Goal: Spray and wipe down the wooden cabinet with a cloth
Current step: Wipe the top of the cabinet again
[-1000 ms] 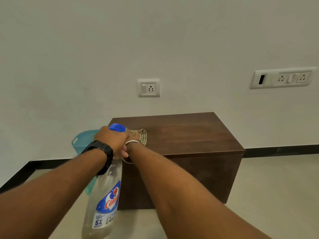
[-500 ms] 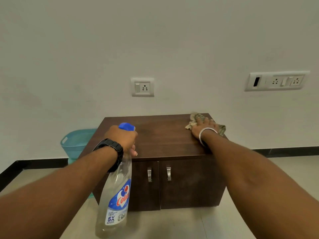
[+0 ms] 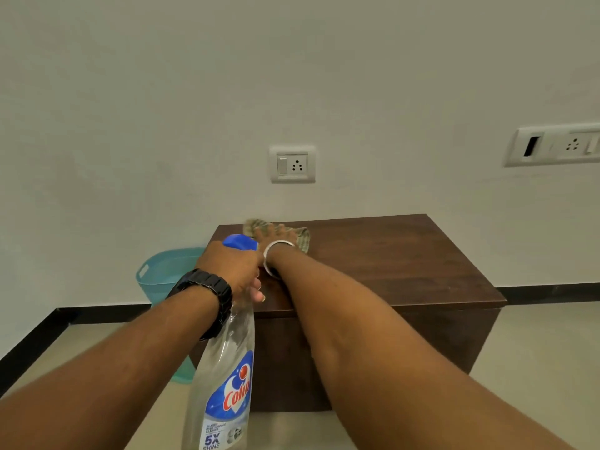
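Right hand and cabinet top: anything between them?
The cloth, spread flat under the right hand near the back left corner of the cabinet. The head view shows it.

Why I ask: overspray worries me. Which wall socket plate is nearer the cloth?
The small single-socket plate, directly above the cloth; the wider multi-socket plate sits far off to the right.

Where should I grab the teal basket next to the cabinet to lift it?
On the teal basket, grip the rim at the handle slot on its left side, reaching down from above; it stands upright and open, and the cabinet crowds its right.
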